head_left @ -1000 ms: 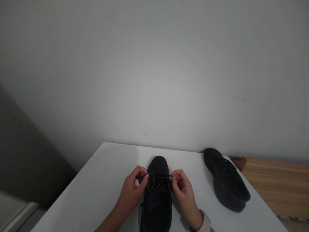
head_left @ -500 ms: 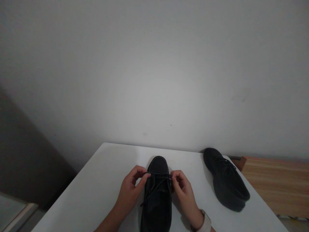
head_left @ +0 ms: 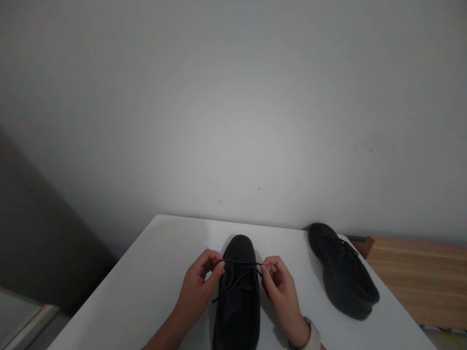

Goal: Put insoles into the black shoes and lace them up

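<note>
A black lace-up shoe (head_left: 239,316) stands upright between my hands, its toe pointing away from me. My left hand (head_left: 200,282) pinches a black shoelace (head_left: 239,261) at the shoe's left side, thumb against forefinger. On the other side, my right hand (head_left: 280,287) pinches the lace between thumb and fingers. The lace runs taut across the front of the shoe, and a loose end hangs over its left side. Another black shoe (head_left: 343,272) lies tilted on its side to the right, its laces visible and neither hand touching it.
Both shoes are on a white table (head_left: 175,233), which meets a grey-white wall (head_left: 233,121) at its back edge. A wood-grain board (head_left: 416,277) lies beyond the table's right edge. Some pale furniture (head_left: 22,316) shows at lower left.
My right hand has moved slightly right, away from the shoe, with more lace showing beside its fingers. My left hand stays almost in place.
</note>
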Available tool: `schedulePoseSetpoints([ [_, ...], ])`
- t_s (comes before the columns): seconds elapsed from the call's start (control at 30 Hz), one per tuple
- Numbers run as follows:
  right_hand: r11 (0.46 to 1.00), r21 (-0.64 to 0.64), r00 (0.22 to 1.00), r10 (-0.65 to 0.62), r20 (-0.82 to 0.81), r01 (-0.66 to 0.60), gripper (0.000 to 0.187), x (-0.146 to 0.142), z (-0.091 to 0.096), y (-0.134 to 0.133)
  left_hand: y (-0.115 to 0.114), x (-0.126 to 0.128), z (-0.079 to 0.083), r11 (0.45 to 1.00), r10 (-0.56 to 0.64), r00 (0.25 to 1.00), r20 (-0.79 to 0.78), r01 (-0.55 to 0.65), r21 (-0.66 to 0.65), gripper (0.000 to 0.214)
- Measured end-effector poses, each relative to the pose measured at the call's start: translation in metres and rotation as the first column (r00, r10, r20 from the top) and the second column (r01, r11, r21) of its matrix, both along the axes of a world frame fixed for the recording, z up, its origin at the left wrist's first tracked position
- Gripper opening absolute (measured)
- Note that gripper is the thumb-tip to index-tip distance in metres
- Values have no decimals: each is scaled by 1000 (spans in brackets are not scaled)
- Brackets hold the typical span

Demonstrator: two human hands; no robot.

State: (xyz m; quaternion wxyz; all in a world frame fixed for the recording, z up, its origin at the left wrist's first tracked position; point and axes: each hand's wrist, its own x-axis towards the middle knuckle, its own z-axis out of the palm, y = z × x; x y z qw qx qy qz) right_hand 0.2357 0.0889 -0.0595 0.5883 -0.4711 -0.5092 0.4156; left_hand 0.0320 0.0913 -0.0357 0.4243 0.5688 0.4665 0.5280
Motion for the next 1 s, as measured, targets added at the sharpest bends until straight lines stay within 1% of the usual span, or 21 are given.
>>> schedulePoseSetpoints([
  [0.2, 1000, -3, 1000, -8, 18, 8, 27, 0, -2, 1, -1, -1, -1, 1000, 19, 998, -53, -17, 26, 17],
  [0.33, 1000, 4, 1000, -23, 15, 23, 21, 2, -2, 1, -2, -1, 0, 1000, 18, 997, -76, -17, 15, 18],
  [0.47, 997, 18, 998, -69, -8, 69, 15, 6, -3, 3, -2, -1, 2, 1000, 28, 996, -80, -27, 13, 17],
  [0.57, 994, 16, 994, -104, -45, 105, 15, 8, -3, 6, -3, -2, 3, 999, 34, 996, -82, -32, 27, 16],
  [0.7, 993, -3, 988, -114, -100, 114, 20, 8, -3, 7, -2, -3, 4, 999, 44, 998, -48, -43, 21, 15],
  [0.83, 995, -38, 981, -101, -166, 96, 24, 11, -7, 7, -2, -2, 6, 1000, 26, 999, 22, -26, 5, 16],
  [1.0, 994, -77, 962, -97, -255, 80, 24, 15, -12, 8, -4, 0, 8, 1000, 18, 997, 78, -18, -7, 14],
])
